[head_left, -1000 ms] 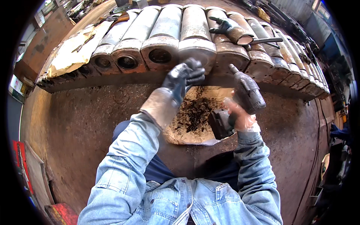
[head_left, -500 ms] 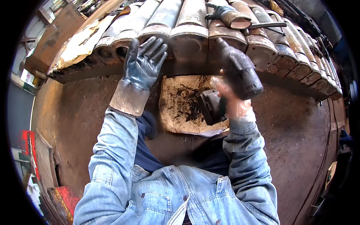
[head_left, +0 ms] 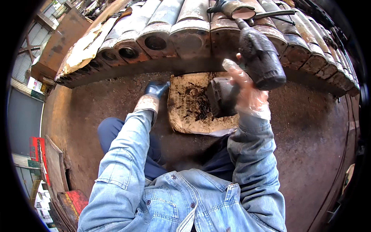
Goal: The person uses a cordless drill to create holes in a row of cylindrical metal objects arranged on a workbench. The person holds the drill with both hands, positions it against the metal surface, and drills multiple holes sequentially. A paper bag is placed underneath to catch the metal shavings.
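Observation:
My right hand (head_left: pixel 247 91), in a clear plastic glove, grips the handle of a black cordless impact wrench (head_left: pixel 262 58). The wrench is raised, its nose pointing away toward the row of cylinders, its blocky battery (head_left: pixel 221 96) over the cardboard. My left hand (head_left: pixel 155 89) wears a dark coated work glove with a pale, dirty cuff. It is low, by the upper left edge of a grease-stained piece of cardboard (head_left: pixel 179 116) on the floor. Its fingers are foreshortened, and contact with the cardboard cannot be made out.
A row of long metal cylinders (head_left: pixel 190 36) with flanged ends lies across the far side. Another work glove (head_left: pixel 242 11) and a dark bar (head_left: pixel 274 14) rest on them. Brown paper (head_left: pixel 83 50) covers the left end. A red metal piece (head_left: pixel 77 199) sits at lower left.
My left hand has dropped from an open, raised palm down beside the cardboard. My right hand has moved slightly up and right with the impact wrench. The view has shifted a little.

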The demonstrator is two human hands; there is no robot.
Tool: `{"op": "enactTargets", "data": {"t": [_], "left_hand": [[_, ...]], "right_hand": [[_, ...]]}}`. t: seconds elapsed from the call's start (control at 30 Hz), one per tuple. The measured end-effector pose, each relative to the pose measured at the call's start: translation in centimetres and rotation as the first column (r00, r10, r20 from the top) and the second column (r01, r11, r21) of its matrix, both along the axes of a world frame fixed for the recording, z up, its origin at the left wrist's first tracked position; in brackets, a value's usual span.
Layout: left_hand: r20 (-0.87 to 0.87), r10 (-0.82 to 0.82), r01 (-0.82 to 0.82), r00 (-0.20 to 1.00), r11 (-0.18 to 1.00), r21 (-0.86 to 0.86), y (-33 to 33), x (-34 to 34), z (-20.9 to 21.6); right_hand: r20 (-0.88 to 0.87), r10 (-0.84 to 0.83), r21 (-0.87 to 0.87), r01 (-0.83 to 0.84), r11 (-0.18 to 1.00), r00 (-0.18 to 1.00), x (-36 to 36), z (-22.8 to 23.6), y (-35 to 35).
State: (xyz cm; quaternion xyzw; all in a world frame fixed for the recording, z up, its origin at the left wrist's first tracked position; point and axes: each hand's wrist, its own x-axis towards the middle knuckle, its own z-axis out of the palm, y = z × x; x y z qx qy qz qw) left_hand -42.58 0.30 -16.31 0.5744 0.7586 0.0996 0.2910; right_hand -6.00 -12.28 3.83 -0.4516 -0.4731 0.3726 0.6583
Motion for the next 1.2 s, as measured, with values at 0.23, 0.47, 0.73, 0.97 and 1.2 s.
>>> {"op": "enactTargets", "data": {"t": [0.23,0.47,0.73,0.97,1.2], "left_hand": [[0.001,0.128,-0.128,0.992,0.988,0.084,-3.5,-7.4,-13.5],[-0.105,0.127,-0.138,0.986,0.986,-0.097,-0.2,-6.2,-17.9],[0.325,0.347,-0.258,0.880,0.923,-0.287,-1.0,-6.1,-24.6],[0.441,0.411,-0.217,0.798,0.878,-0.426,0.4,-5.9,-24.1],[0.355,-0.010,0.056,0.935,0.991,-0.119,-0.3,-1.8,-24.0]], "right_hand": [[-0.110,-0.025,-0.147,0.008,0.989,0.994,-1.3,0.3,-0.9],[-0.094,0.046,-0.167,-0.062,0.984,0.994,-0.6,-1.3,-1.8],[-0.074,-0.158,-0.316,0.127,0.940,0.985,-3.6,0.4,0.2],[0.111,-0.121,-0.365,0.153,0.918,0.986,-3.8,0.0,0.3],[-0.020,-0.169,-0.422,0.145,0.895,0.985,-3.8,0.5,0.4]]}}
